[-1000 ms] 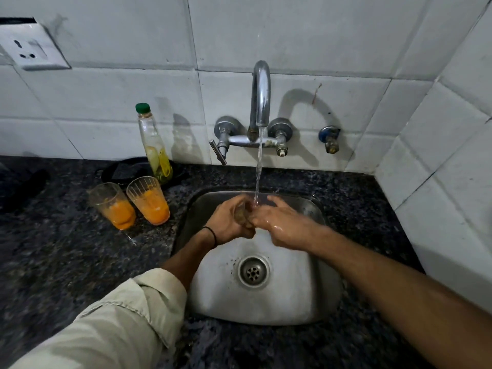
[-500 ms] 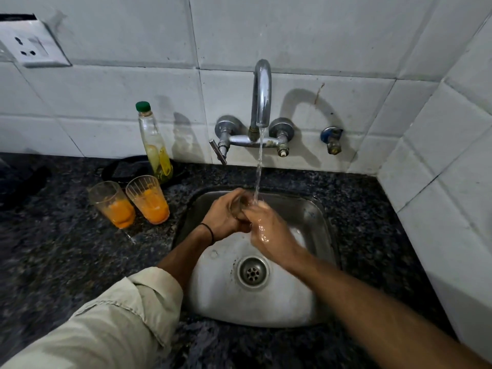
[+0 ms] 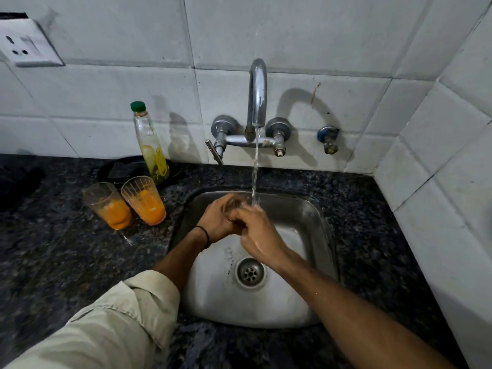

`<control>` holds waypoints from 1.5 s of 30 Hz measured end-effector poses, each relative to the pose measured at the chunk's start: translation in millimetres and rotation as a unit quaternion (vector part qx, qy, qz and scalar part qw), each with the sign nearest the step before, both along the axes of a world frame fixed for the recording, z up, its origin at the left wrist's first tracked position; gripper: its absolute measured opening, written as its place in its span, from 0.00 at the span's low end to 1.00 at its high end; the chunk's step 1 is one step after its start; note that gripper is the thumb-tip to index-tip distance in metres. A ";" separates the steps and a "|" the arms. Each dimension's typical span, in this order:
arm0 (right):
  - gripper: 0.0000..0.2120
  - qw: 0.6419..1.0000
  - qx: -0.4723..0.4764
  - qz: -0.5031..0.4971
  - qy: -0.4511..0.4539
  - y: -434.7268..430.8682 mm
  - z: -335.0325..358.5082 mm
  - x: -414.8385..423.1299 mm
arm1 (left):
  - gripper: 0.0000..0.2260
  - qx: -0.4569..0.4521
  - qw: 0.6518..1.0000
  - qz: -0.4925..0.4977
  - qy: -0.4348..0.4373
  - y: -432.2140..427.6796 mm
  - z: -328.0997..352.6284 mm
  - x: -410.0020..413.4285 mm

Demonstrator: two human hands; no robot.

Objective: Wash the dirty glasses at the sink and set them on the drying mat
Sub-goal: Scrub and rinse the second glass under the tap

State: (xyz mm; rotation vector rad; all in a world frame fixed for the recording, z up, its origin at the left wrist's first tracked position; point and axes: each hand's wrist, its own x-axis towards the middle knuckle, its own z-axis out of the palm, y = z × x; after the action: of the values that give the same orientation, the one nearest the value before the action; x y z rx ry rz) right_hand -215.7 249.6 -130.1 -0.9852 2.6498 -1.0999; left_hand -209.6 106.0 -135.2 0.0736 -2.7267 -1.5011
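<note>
Over the steel sink (image 3: 316, 262) both hands hold a clear glass (image 3: 234, 205) under the water running from the tap (image 3: 257, 94). My left hand (image 3: 217, 219) wraps the glass from the left. My right hand (image 3: 259, 235), wet, covers its right side and front, so most of the glass is hidden. Two dirty glasses with orange residue stand on the counter left of the sink: one (image 3: 107, 206) further left, the other (image 3: 145, 201) beside it.
A bottle with a green cap (image 3: 150, 145) stands by the wall behind the dirty glasses, in front of a dark flat item (image 3: 119, 170). The counter is dark granite (image 3: 53, 262). A tiled wall closes in on the right (image 3: 452, 182). A socket (image 3: 25, 46) sits upper left.
My right hand has turned and slid down around the glass, from reaching in from the right to covering its front. The glass stays under the stream.
</note>
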 end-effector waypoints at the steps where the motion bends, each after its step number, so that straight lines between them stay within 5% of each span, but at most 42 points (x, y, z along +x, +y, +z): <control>1: 0.23 0.995 0.040 0.042 0.076 10.4 -4.0 -5.0 | 0.24 0.006 1.000 -0.008 -0.012 -3.8 -1.9 -0.5; 4: 0.24 0.949 0.196 0.150 0.196 32.0 -1.0 -31.5 | 0.25 -0.048 0.998 -0.025 -0.042 -1.5 -6.4 -1.2; 8: 0.15 0.947 0.268 0.153 0.087 14.2 17.3 -35.0 | 0.29 -0.038 0.999 -0.025 -0.025 10.5 -11.5 -3.1; 13: 0.12 0.975 0.187 0.065 -0.105 -7.0 16.2 -25.4 | 0.24 -0.024 1.000 -0.016 -0.003 5.5 -11.1 0.0; 17: 0.17 0.988 0.063 0.117 0.078 18.3 10.0 -17.4 | 0.24 0.043 0.999 -0.011 -0.018 -0.7 -9.7 3.0; 20: 0.21 0.949 0.143 0.200 0.197 41.9 9.9 -31.5 | 0.25 -0.029 0.999 -0.040 -0.017 7.3 -2.0 4.2; 23: 0.19 0.940 0.256 0.178 0.136 32.4 11.5 -38.5 | 0.26 -0.041 0.998 -0.043 -0.016 12.9 -2.5 1.8; 25: 0.14 0.957 0.251 0.135 0.058 16.2 10.7 -33.8 | 0.24 -0.041 0.999 -0.029 0.016 14.2 -5.5 2.0; 28: 0.10 0.980 0.111 -0.009 -0.166 -7.5 8.8 -26.4 | 0.21 -0.063 0.996 0.019 0.062 16.8 -11.6 4.5; 31: 0.12 0.932 -0.101 -0.209 -0.277 -34.9 2.4 -0.1 | 0.12 -0.084 0.992 0.059 0.078 19.9 -16.2 4.7; 34: 0.11 0.958 -0.177 -0.170 -0.150 -25.3 -2.2 22.5 | 0.12 -0.061 0.994 0.050 0.070 9.7 -15.5 3.5; 36: 0.17 0.995 -0.066 -0.016 0.069 7.1 -15.2 10.5 | 0.21 -0.034 0.998 0.012 0.048 0.4 -11.3 6.0; 38: 0.25 0.958 0.093 0.143 0.232 36.9 -14.3 -17.2 | 0.25 -0.065 0.997 -0.044 0.025 -0.8 -8.0 7.2; 41: 0.26 0.912 0.260 0.231 0.219 38.2 12.4 -29.2 | 0.26 -0.121 0.990 -0.057 0.046 12.9 -10.9 5.1; 43: 0.24 0.936 0.242 0.185 0.178 21.2 12.4 -22.9 | 0.27 -0.129 0.989 -0.021 0.070 15.6 -15.7 2.9; 45: 0.20 0.983 0.157 0.091 0.030 7.6 4.6 -14.9 | 0.23 -0.148 0.985 -0.004 0.084 12.6 -18.4 1.0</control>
State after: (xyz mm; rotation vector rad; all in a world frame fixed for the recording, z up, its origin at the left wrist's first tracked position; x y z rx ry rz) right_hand -230.7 257.1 -125.5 -1.1771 2.6029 -0.5995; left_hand -208.7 118.6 -153.6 -0.0680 -2.7773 -1.0327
